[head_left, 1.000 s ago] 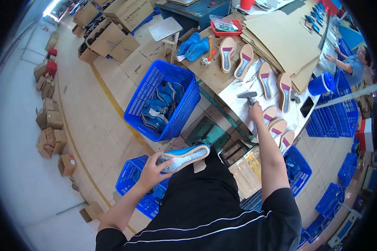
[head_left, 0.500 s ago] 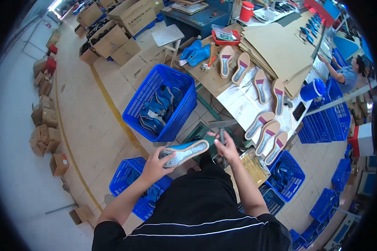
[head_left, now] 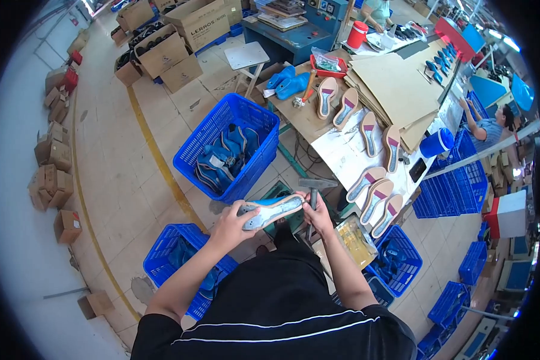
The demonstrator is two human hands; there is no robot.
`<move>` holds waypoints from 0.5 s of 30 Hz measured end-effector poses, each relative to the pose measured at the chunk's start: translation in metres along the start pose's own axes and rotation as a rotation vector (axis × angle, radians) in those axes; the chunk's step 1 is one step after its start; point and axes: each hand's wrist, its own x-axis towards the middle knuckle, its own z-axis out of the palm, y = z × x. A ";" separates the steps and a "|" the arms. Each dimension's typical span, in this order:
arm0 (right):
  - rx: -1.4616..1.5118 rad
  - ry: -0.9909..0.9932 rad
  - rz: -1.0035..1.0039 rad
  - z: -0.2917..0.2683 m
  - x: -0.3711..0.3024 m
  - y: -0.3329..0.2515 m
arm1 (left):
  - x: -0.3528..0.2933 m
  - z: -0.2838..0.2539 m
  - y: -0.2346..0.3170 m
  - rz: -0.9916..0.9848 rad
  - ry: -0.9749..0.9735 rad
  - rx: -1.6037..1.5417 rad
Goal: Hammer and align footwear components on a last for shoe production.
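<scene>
My left hand point(head_left: 229, 228) is closed around one end of a shoe point(head_left: 277, 211), held with its underside up. That underside is pale and greyish, and a strip of blue upper shows along the far side. My right hand point(head_left: 318, 217) grips a hammer point(head_left: 313, 197) by its handle, with the metal head pointing away from me. The fingertips of that hand meet the shoe's other end, at the right. Beyond them, several shoe soles point(head_left: 377, 200) with grey middles and purple patches lie on the worktable point(head_left: 333, 143).
A blue basket point(head_left: 259, 157) of blue shoe parts stands ahead to the left. Another basket point(head_left: 156, 252) is by my left arm, and a third point(head_left: 411, 271) by my right. Cardboard sheets point(head_left: 396, 90) and a blue jug point(head_left: 437, 143) are on the table. A co-worker point(head_left: 489, 129) sits far right.
My right hand has come in to the shoe's right end and now touches it. The shoe has shifted slightly and the hammer stands more upright. The whole view has turned a little.
</scene>
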 end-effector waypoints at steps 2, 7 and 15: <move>-0.012 0.018 0.015 -0.006 -0.002 0.002 | -0.002 0.000 0.003 0.007 -0.001 0.000; -0.074 0.045 -0.009 0.004 -0.005 -0.008 | -0.004 -0.001 0.000 -0.007 -0.026 -0.017; -0.743 0.443 -0.113 0.048 -0.072 -0.042 | -0.005 -0.007 -0.002 -0.038 -0.059 0.008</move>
